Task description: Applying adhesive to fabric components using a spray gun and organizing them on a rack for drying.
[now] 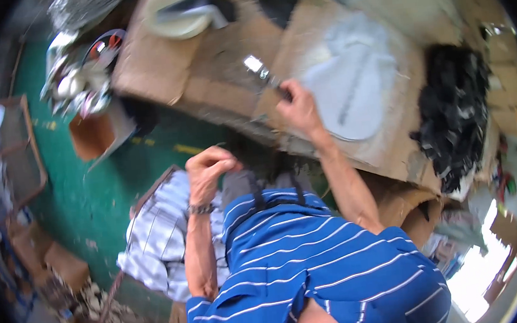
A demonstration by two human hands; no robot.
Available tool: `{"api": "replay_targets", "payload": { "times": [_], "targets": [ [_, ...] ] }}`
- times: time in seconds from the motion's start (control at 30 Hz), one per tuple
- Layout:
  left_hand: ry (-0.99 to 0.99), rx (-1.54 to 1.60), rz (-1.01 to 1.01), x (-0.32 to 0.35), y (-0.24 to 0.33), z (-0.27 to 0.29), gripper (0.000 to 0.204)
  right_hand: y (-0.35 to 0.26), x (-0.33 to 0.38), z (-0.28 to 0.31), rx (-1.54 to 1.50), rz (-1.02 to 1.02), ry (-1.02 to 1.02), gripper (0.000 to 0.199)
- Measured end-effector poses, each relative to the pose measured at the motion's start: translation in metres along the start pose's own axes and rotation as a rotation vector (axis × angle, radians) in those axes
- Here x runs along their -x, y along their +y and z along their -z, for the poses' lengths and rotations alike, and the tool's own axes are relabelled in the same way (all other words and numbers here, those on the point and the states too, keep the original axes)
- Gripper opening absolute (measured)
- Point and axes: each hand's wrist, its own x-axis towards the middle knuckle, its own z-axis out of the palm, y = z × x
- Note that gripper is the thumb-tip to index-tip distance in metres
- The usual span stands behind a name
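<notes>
My right hand (300, 108) is closed around the dark handle of a small tool (256, 65) with a shiny, flat metal end; its exact kind is unclear. The tool is over the cardboard-covered table (226, 72), just left of a pale grey rounded fabric piece (351, 101) with a dark printed strip. My left hand (210, 166) hovers in front of my lap, away from the table edge. Its fingers are pinched together, and whatever they may hold is too small to see.
Black fabric scraps (454, 113) are heaped at the table's right. A cream round container (178, 11) stands at the far left. White cloth with dark lines (160, 238) lies beside my left arm. An open carton (96, 135) and filled bags (79, 79) rest on the green floor.
</notes>
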Motion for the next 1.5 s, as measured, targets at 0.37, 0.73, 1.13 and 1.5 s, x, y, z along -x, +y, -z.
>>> {"api": "replay_targets", "payload": {
  "times": [0.37, 0.73, 1.13, 1.5],
  "targets": [
    [0.088, -0.443, 0.127, -0.057, -0.135, -0.125, 0.037, 0.049, 0.285, 0.195, -0.280, -0.347, 0.160, 0.019],
    [0.181, -1.494, 0.533, -0.238, -0.194, -0.141, 0.079, 0.077, 0.415, 0.279, -0.076, -0.583, 0.474, 0.013],
    [0.020, -1.566, 0.799, -0.287, -0.198, -0.123, 0.050, 0.046, 0.397, 0.224, -0.191, -0.632, 0.518, 0.016],
    [0.127, -0.119, 0.070, -0.188, -0.199, -0.055, 0.034, 0.001, 0.421, 0.245, -0.262, -0.675, 0.418, 0.037]
  ]
}}
